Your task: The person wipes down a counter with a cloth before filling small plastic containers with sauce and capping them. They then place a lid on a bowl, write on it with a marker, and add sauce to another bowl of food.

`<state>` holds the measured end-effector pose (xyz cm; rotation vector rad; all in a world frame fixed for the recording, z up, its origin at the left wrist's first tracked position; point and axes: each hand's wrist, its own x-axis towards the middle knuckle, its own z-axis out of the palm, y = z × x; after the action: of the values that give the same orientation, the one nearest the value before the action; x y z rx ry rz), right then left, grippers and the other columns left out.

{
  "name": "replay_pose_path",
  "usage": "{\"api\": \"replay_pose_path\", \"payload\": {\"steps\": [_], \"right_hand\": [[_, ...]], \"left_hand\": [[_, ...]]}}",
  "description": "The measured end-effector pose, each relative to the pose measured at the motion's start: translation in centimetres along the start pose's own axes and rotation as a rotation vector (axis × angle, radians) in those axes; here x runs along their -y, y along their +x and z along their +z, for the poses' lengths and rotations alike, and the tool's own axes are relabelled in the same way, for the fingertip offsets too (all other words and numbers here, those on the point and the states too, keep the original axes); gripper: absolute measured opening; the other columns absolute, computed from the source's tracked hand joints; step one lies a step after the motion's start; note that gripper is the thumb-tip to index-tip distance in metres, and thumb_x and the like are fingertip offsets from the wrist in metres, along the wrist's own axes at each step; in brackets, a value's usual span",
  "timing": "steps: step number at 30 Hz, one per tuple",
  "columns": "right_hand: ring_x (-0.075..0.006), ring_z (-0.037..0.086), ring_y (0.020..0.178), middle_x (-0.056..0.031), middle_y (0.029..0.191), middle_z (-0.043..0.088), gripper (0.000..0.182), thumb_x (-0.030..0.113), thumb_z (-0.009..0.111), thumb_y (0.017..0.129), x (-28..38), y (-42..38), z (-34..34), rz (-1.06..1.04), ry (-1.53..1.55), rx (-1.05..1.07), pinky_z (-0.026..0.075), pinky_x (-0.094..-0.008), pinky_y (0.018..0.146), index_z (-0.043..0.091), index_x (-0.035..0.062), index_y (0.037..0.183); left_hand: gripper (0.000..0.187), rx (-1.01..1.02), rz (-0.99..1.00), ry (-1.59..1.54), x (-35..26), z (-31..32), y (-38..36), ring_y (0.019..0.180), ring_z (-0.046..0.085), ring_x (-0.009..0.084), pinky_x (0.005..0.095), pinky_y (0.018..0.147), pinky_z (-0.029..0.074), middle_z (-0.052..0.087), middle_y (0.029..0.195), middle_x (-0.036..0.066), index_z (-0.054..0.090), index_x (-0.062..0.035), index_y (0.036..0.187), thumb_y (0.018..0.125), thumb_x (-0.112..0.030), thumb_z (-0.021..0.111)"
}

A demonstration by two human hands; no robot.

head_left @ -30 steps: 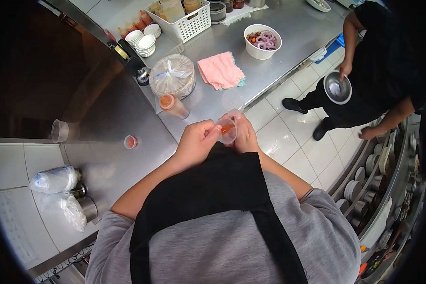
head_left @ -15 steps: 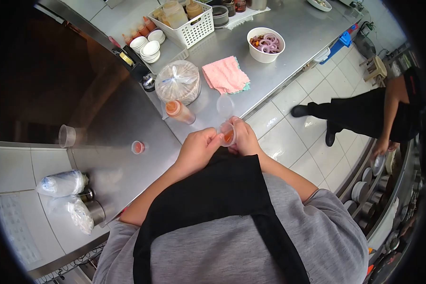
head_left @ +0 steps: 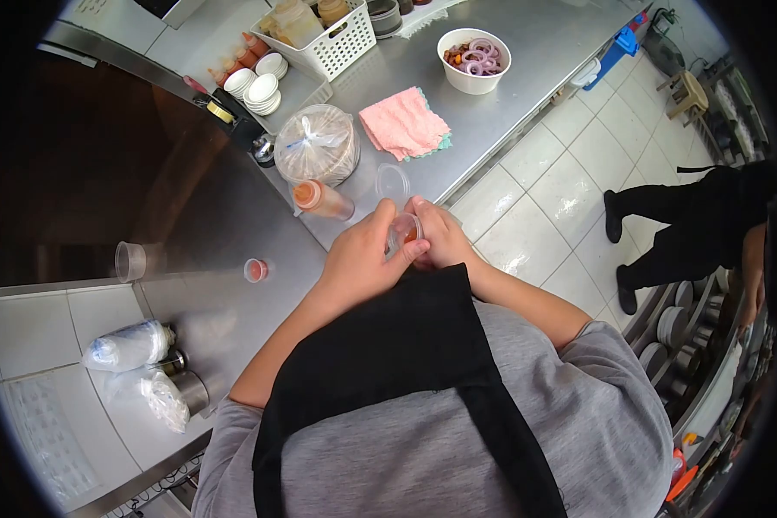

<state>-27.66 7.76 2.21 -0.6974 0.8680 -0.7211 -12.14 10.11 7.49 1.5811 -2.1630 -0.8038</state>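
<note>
Between my hands is a small clear sauce cup [head_left: 407, 229] with orange-red sauce in it. My left hand [head_left: 373, 246] closes round its near and left side, thumb across the front. On the far right side, the fingers of my right hand [head_left: 440, 235] are curled against the cup. A clear round lid [head_left: 394, 182] shows just beyond my fingertips, over the counter edge area. To the left of it stands a squeeze bottle [head_left: 323, 199] of orange sauce. Another small cup [head_left: 255, 270] with reddish sauce sits on the counter to my left.
A bagged round tub [head_left: 318, 145], a pink cloth [head_left: 403, 123] and a white bowl [head_left: 474, 62] with onion rings line the steel counter [head_left: 492, 116]. Farther back are a white basket [head_left: 341, 47] and stacked small dishes [head_left: 262, 91]. A person [head_left: 682, 216] in black stands at right.
My left fingers have shifted farther over the cup, and its opening is more covered. The lid has moved slightly left. The other person has moved along the shelves, farther right and nearer.
</note>
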Motion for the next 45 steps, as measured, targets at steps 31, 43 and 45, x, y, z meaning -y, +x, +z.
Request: {"api": "replay_pose_path", "payload": {"steps": [31, 43, 45], "right_hand": [[-0.0043, 0.039, 0.058, 0.0015, 0.073, 0.042, 0.024, 0.031, 0.033, 0.106, -1.7, 1.0, 0.4, -0.815, -0.134, -0.133, 0.037, -0.0224, 0.049, 0.041, 0.0081, 0.108], [-0.0049, 0.038, 0.054, 0.0011, 0.072, 0.042, 0.023, 0.032, 0.033, 0.106, -1.7, 1.5, 0.5, -0.712, -0.049, -0.178, 0.034, -0.0234, 0.046, 0.042, 0.0101, 0.106], [-0.0057, 0.04, 0.056, 0.0002, 0.073, 0.046, 0.024, 0.032, 0.033, 0.107, -1.2, 1.1, 0.3, -0.521, -0.023, -0.139, 0.036, -0.0253, 0.046, 0.043, 0.0103, 0.102]], "left_hand": [[0.02, -0.576, 0.133, -0.288, -2.0, 3.9, 0.9, 0.099, 0.046, 0.023, 0.0354, 0.089, 0.039, 0.048, 0.103, 0.012, 0.065, -0.0029, 0.083, 0.093, -0.02, 0.063], [0.008, -0.572, 0.179, 0.033, -1.4, 3.0, 1.6, 0.093, 0.047, 0.0269, 0.0414, 0.086, 0.036, 0.052, 0.101, 0.009, 0.067, -0.0066, 0.084, 0.085, -0.014, 0.065], [0.021, -0.518, 0.229, 0.22, -0.9, 2.5, 1.4, 0.104, 0.049, 0.0284, 0.0438, 0.092, 0.034, 0.055, 0.11, 0.009, 0.067, -0.0104, 0.099, 0.085, -0.027, 0.068]]}}
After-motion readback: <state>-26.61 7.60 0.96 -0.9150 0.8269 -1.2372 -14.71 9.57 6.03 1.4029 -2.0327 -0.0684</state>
